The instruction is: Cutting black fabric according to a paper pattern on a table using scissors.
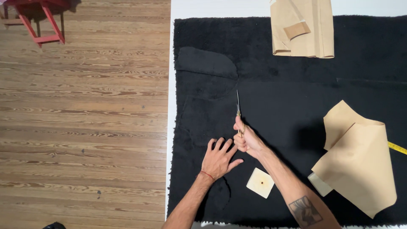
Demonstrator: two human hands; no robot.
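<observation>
We're looking down on black fleece fabric (288, 106) covering the white surface (220, 8), wood floor (85, 106) on our left. Brown paper patterns are lying top (303, 27) and right (358, 163); a small cream square block (260, 182) is sitting near our wrist. Left hand (218, 159) is pressing the fabric flat, fingers spread. Right hand (246, 139), grip closed around scissors (238, 112), blades pointing away, just beside it.

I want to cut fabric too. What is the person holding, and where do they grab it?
The right hand holds scissors by the handles; the left hand lies flat on black fabric.
</observation>
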